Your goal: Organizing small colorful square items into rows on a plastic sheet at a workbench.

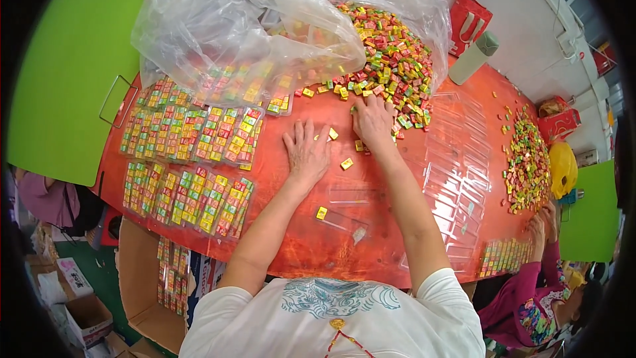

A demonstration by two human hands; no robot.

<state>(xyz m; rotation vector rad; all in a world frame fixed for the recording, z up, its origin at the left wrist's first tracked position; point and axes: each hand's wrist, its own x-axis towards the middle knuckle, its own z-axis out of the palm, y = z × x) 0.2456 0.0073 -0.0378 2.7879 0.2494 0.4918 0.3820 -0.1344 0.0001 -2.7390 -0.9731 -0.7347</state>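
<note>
The scene is viewed from the person's head through a wide fisheye lens, aimed steeply down and forward. The white shirt [411,311] is caught very near at the lower edge, the left hand [309,151] and right hand [374,122] are framed farther off around the middle, and the table [298,245] is taken in nearly whole. Toward the dark round rim, the wall [507,0] is bent.

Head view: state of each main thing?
Left hand: palm down, fingers spread
Right hand: fingers bent, grip unclear
Block pile: loose, heaped
Blocks at left: packed in rows
Clear plastic bag: crumpled, partly over packed blocks
Clear trays at right: empty
Cardboard box: open, packed blocks inside
Bottle: standing, capped
</note>
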